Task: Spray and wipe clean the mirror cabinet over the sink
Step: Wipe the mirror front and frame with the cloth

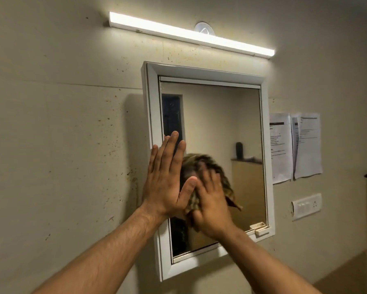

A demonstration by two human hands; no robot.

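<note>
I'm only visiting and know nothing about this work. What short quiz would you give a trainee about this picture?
1. Which hand presses the checked cloth on the glass of the mirror cabinet?
2. True or false: the left hand lies flat, fingers straight, at the cabinet's left edge.
3. What hangs on the wall to the right of the cabinet? A. two paper sheets B. a towel C. a clock

Key: 1. the right hand; 2. true; 3. A.
</note>
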